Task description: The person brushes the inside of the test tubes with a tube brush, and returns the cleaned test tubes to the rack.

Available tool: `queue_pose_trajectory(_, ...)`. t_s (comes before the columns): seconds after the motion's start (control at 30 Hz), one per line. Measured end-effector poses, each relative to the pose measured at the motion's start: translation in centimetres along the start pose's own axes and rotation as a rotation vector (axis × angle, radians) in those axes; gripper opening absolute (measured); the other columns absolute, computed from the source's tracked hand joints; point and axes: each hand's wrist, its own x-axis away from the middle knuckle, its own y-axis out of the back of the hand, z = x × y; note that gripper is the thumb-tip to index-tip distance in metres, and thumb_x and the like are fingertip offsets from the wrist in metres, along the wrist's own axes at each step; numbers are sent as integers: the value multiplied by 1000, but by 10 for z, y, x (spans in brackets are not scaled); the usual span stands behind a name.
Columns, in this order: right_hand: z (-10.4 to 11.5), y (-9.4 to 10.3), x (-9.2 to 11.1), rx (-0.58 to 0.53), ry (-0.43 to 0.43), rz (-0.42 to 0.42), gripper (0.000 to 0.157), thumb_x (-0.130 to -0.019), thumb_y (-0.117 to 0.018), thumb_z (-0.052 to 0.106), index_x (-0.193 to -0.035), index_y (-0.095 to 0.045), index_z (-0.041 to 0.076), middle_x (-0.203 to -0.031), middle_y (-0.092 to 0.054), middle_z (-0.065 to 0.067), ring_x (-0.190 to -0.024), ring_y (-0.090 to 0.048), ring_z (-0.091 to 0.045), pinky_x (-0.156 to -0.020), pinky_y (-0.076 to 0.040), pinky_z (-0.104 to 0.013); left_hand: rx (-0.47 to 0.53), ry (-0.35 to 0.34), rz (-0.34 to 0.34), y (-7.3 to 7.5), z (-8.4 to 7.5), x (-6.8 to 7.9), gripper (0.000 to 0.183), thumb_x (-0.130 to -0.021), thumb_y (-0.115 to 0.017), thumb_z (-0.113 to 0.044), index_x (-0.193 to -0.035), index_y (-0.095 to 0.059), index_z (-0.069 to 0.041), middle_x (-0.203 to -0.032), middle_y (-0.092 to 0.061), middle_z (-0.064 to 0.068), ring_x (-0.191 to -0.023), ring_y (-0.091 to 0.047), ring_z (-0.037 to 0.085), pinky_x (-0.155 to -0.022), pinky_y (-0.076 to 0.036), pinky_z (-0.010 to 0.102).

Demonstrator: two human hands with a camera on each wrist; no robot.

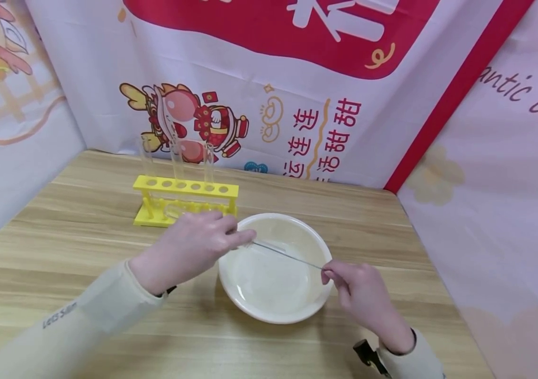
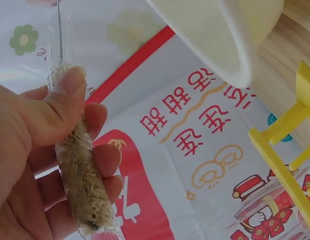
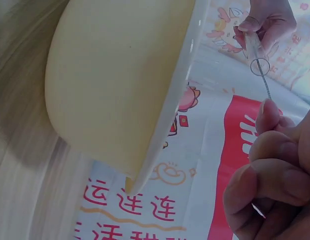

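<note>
A glass test tube (image 2: 55, 37) is gripped in my left hand (image 1: 198, 239), the thumb lying across it and the fingers curled behind. Inside the tube sits a test tube brush (image 2: 87, 185), its pale bristles pressed against the glass. The brush's twisted wire handle (image 1: 292, 257) comes out of the tube's open mouth and slants down to the right over a white bowl (image 1: 269, 279). Near the bowl's right rim, my right hand (image 1: 361, 292) pinches the end of that wire between thumb and forefinger; its other fingers are curled in the right wrist view.
Behind my left hand stands a yellow test tube rack (image 1: 186, 184) with several clear tubes (image 1: 177, 163) upright in it. A printed cloth (image 1: 259, 105) hangs along the back edge of the wooden table (image 1: 373, 226), and other cloths hang at both sides.
</note>
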Motion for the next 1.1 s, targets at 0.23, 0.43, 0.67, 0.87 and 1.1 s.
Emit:
queue_pose_trajectory(0.23,-4,3,3,-27,-25,33,26,-83,-70,-4,-78,-63,21,-67,-57,17,-53,-33,7,-49,-35,-14,3,-2,-39,-1,3,4,40,-80,-79,2,-110,-70,-22,-79,-64,5,-60,-58,20,-40,-41,24)
queue_pose_trajectory(0.43,-7,5,6,-41,-35,50,27,-83,-70,-6,-79,-64,21,-63,-51,19,-52,-29,9,-48,-31,-12,8,-4,-38,-1,5,5,39,-80,-81,0,-110,-70,-22,-78,-63,5,-60,-57,19,-42,-44,25)
queue_pose_trajectory(0.67,-9,10,7,-49,-56,75,28,-83,-70,-7,-79,-64,20,-66,-54,18,-53,-32,7,-49,-34,-13,37,11,-25,-1,8,7,42,-75,-87,-9,-112,-71,-23,-80,-64,5,-63,-59,19,-45,-48,26)
queue_pose_trajectory(0.87,-13,11,9,-30,-83,91,29,-84,-70,-6,-79,-63,21,-68,-55,18,-55,-37,5,-50,-36,-14,62,28,-27,-1,12,9,47,-71,-89,-11,-114,-74,-22,-79,-62,4,-63,-58,18,-44,-45,26)
queue_pose_trajectory(1.1,-23,9,13,-30,-101,107,28,-84,-70,-7,-79,-64,19,-70,-58,17,-58,-44,3,-53,-41,-18,82,61,17,-4,18,12,48,-70,-89,-14,-115,-76,-22,-81,-63,4,-63,-57,17,-42,-41,23)
